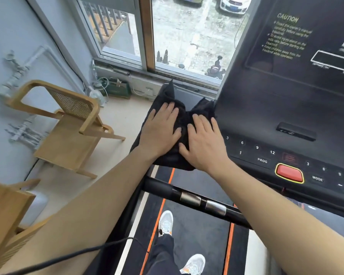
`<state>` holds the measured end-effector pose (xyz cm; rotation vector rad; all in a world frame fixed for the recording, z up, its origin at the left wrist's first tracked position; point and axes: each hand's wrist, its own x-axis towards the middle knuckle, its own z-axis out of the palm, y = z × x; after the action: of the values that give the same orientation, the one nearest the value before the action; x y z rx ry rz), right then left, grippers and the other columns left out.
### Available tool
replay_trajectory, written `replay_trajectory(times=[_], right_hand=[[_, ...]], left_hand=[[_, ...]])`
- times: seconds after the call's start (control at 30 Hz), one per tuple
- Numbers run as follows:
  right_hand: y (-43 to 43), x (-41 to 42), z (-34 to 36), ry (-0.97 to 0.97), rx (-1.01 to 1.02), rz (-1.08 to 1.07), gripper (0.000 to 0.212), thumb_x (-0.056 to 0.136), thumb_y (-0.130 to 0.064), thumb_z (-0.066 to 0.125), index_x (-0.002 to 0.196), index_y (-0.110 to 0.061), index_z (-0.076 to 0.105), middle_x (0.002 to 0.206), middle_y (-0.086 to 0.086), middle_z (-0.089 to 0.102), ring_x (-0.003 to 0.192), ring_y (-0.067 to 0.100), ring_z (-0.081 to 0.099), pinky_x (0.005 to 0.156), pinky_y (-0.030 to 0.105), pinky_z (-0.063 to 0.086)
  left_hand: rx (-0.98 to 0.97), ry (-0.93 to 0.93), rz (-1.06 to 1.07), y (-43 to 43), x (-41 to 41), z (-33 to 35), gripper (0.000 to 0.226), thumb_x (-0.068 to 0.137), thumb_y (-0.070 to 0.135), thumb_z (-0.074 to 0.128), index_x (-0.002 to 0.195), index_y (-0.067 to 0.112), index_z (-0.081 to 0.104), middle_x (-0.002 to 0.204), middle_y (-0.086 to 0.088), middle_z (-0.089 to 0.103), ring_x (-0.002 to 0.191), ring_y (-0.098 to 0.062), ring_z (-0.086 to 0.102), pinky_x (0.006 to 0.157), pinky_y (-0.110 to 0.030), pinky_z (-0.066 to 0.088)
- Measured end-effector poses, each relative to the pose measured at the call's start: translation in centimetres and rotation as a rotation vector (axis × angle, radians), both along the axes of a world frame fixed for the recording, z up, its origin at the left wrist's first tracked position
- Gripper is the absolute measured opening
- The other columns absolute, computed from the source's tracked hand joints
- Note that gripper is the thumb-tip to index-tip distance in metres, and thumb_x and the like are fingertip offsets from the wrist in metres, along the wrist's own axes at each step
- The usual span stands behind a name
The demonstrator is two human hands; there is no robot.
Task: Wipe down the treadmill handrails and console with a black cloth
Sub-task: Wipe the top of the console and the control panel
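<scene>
Both hands flat on the cloth (184, 120), at the left edge of the console (286, 108). Left hand (161, 129): fingers straight, slightly spread, pressing down, holding nothing. Right hand (204, 143): the same, just beside the left, thumbs nearly meeting. Cloth was bunched, one corner peaking toward the window (187, 36). The surface under it was hidden, possibly a side tray. Red button (289, 172) sat near the console's near edge, right of the hands. Handrail (197, 199) crossed below both wrists, untouched. Chair (68, 124) stood on the floor to the left.
</scene>
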<state>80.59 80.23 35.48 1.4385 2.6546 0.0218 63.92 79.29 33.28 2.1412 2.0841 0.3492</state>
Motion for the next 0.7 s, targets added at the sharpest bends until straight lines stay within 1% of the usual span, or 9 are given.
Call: replay_trajectory(times=[0.1, 0.17, 0.23, 0.33, 0.4, 0.5, 0.6, 0.63, 0.7], right_hand=[[-0.4, 0.8, -0.5, 0.020, -0.024, -0.020, 0.080, 0.094, -0.055, 0.022, 0.153, -0.002, 0.035, 0.164, 0.019, 0.027, 0.153, 0.030, 0.021, 0.125, 0.046, 0.011], [0.3, 0.2, -0.8, 0.010, -0.095, 0.018, 0.085, 0.092, -0.054, 0.005, 0.157, -0.004, 0.027, 0.167, 0.015, 0.019, 0.156, 0.025, 0.012, 0.126, 0.043, 0.004], [1.6, -0.7, -1.0, -0.011, -0.125, 0.090, 0.086, 0.090, -0.052, 0.000, 0.156, -0.005, 0.030, 0.166, 0.013, 0.025, 0.155, 0.023, 0.013, 0.127, 0.042, 0.002], [3.1, -1.1, -1.2, -0.003, -0.135, 0.216, 0.076, 0.095, -0.050, 0.011, 0.153, -0.010, 0.039, 0.158, 0.008, 0.042, 0.150, 0.021, 0.028, 0.125, 0.039, 0.005], [4.0, -0.7, -1.2, -0.003, -0.139, 0.301, 0.065, 0.097, -0.048, 0.019, 0.145, -0.016, 0.050, 0.151, 0.001, 0.052, 0.144, 0.017, 0.039, 0.124, 0.037, 0.009], [5.4, -0.1, -0.2, -0.012, -0.153, 0.408, 0.055, 0.097, -0.048, 0.024, 0.122, -0.020, 0.065, 0.131, -0.007, 0.066, 0.132, 0.011, 0.051, 0.124, 0.037, 0.010], [5.9, 0.7, 0.4, -0.008, -0.042, 0.445, 0.049, 0.096, -0.048, 0.036, 0.096, -0.017, 0.073, 0.097, -0.007, 0.074, 0.110, 0.017, 0.065, 0.125, 0.049, 0.011], [5.7, 0.8, 0.5, -0.032, 0.000, 0.421, 0.052, 0.097, -0.047, 0.037, 0.098, -0.012, 0.075, 0.095, -0.002, 0.075, 0.106, 0.021, 0.067, 0.125, 0.052, 0.012], [4.4, 0.5, 0.3, -0.076, 0.025, 0.315, 0.058, 0.099, -0.042, 0.032, 0.114, -0.001, 0.071, 0.107, 0.010, 0.075, 0.114, 0.028, 0.064, 0.123, 0.056, 0.014]], left_hand=[[0.272, -0.069, -0.080, -1.6, -0.4, -0.2, 0.037, 0.086, 0.023, 0.062, 0.121, 0.012, 0.070, 0.131, -0.008, 0.065, 0.122, -0.028, 0.059, 0.099, -0.047, 0.049], [0.303, -0.052, -0.180, -2.6, -0.7, -0.6, 0.028, 0.088, 0.024, 0.060, 0.108, 0.014, 0.077, 0.119, -0.003, 0.073, 0.111, -0.026, 0.066, 0.090, -0.045, 0.053], [0.298, -0.010, -0.228, -2.9, -1.3, -1.1, 0.028, 0.089, 0.024, 0.059, 0.109, 0.015, 0.077, 0.119, -0.001, 0.073, 0.110, -0.025, 0.066, 0.090, -0.043, 0.053], [0.325, -0.027, -0.176, -2.8, -2.2, -1.1, 0.026, 0.087, 0.020, 0.061, 0.106, 0.012, 0.076, 0.116, -0.005, 0.072, 0.104, -0.027, 0.067, 0.084, -0.043, 0.054], [0.329, -0.039, -0.095, -2.7, -2.1, -1.2, 0.028, 0.085, 0.020, 0.064, 0.108, 0.010, 0.075, 0.118, -0.007, 0.070, 0.106, -0.028, 0.066, 0.087, -0.041, 0.054], [0.270, -0.005, -0.103, -2.1, -1.3, -1.7, 0.039, 0.092, 0.024, 0.056, 0.125, 0.009, 0.068, 0.136, -0.010, 0.064, 0.125, -0.029, 0.059, 0.103, -0.043, 0.048], [0.174, 0.106, -0.208, -0.4, -1.0, -2.0, 0.047, 0.098, 0.030, 0.040, 0.136, 0.011, 0.061, 0.150, -0.008, 0.053, 0.137, -0.028, 0.050, 0.111, -0.044, 0.038], [0.151, 0.139, -0.229, 0.2, -1.0, -1.9, 0.049, 0.100, 0.031, 0.038, 0.139, 0.012, 0.060, 0.153, -0.007, 0.050, 0.139, -0.028, 0.048, 0.112, -0.044, 0.037], [0.120, 0.180, -0.256, 1.3, -0.7, -1.8, 0.050, 0.101, 0.033, 0.035, 0.141, 0.015, 0.058, 0.156, -0.006, 0.046, 0.142, -0.027, 0.045, 0.114, -0.045, 0.034]])
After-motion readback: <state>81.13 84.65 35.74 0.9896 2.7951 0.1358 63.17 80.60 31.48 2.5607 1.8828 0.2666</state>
